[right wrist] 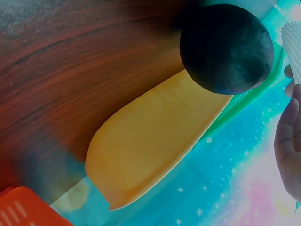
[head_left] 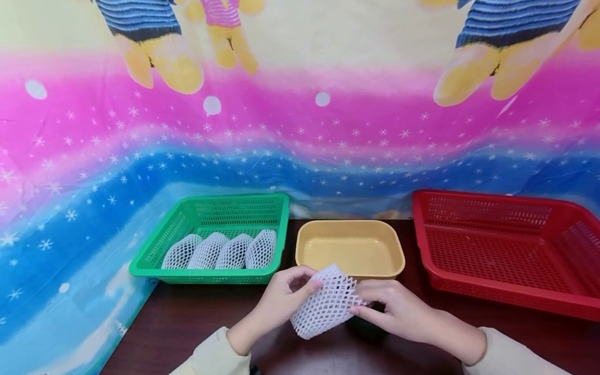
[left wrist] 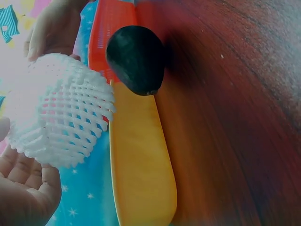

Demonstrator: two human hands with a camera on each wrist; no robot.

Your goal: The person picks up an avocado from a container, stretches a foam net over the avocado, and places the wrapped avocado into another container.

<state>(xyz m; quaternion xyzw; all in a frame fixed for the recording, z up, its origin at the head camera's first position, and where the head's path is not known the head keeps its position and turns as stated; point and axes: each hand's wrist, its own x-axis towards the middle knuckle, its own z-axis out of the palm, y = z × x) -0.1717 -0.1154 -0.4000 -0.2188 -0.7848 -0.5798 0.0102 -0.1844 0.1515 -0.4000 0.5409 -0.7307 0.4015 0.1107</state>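
A white foam fruit net (head_left: 323,304) is held between both hands above the table's front part. My left hand (head_left: 283,297) grips its left side, thumb on the near face. At the net's right end, the thumb and fingers of my right hand (head_left: 398,310) pinch the mesh edge. Partly hidden below the right hand is a dark, smooth, egg-shaped fruit (head_left: 367,328) on the table. The left wrist view shows that fruit (left wrist: 136,59) whole, with a small nub at one end, apart from the net (left wrist: 70,113).
A green basket (head_left: 206,279) at the left holds several net-covered or netlike white pieces (head_left: 232,251) in a row. Behind the hands stands a yellow tub (head_left: 349,249). To the right is a red basket (head_left: 506,255). A printed cloth (head_left: 300,130) hangs behind the dark wooden table (head_left: 187,317).
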